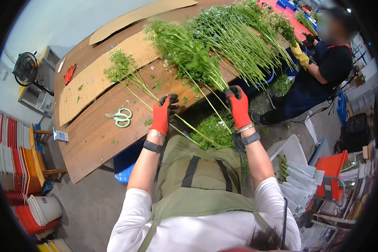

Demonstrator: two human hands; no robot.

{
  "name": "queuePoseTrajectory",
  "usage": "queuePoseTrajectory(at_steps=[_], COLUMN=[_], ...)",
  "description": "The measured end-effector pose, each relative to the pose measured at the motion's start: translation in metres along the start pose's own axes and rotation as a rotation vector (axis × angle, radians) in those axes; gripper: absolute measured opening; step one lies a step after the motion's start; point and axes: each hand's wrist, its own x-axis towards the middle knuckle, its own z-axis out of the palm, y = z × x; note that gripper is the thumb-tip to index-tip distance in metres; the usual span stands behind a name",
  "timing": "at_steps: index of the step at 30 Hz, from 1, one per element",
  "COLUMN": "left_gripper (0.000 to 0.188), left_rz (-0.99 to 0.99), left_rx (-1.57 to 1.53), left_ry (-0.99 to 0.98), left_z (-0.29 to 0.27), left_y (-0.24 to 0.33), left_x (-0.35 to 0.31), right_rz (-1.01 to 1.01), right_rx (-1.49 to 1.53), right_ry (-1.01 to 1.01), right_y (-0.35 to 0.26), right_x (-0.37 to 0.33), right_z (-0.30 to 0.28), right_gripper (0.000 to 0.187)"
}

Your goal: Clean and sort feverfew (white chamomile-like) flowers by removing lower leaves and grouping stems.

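Note:
My left hand, in a red glove with black fingers, is closed around a few long flower stems. Their leafy, pale-flowered tops rest on the cardboard. In a matching glove, my right hand grips a thick bunch of green stems near its lower end; the feathery tops point away from me, slightly blurred. Loose stem ends cross between my hands. Below them lies a heap of stripped green leaves. Scissors with mint-green handles lie on the wooden table, left of my left hand.
More long stems are piled along the table to the right. A person with a yellow glove stands there. Red gloves lie at the table's far left. Wrapped bunches fill a white bin at my right. A fan stands left.

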Motion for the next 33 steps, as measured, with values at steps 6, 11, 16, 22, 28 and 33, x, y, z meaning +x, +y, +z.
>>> queuePoseTrajectory(at_steps=[6,11,16,22,28,33], left_gripper=[0.069,0.097,0.088,0.052,0.059,0.044], left_rz=[-0.173,0.206,0.154,0.830,0.912,0.383], left_rx=[-0.523,-0.636,-0.446,0.415,0.572,0.717], left_ry=[-0.273,-0.289,-0.335,-0.370,-0.338,-0.279], left_z=[0.011,-0.022,-0.023,-0.010,0.024,0.030], left_y=[0.029,0.059,0.101,0.052,0.036,0.053], left_x=[0.048,0.111,0.068,0.029,-0.016,-0.029], right_rz=[0.386,0.644,0.727,0.338,-0.373,-0.433], right_rx=[0.487,0.507,0.457,0.263,-0.250,-0.323], right_ry=[-0.157,-0.294,-0.318,-0.460,-0.339,-0.443], right_y=[-0.041,-0.006,0.020,-0.020,-0.116,-0.106], right_x=[-0.064,-0.134,-0.194,-0.179,-0.087,-0.077], right_z=[-0.043,-0.083,-0.122,-0.109,-0.031,0.008], right_gripper=[0.025,0.033,0.036,0.067,0.075,0.064])
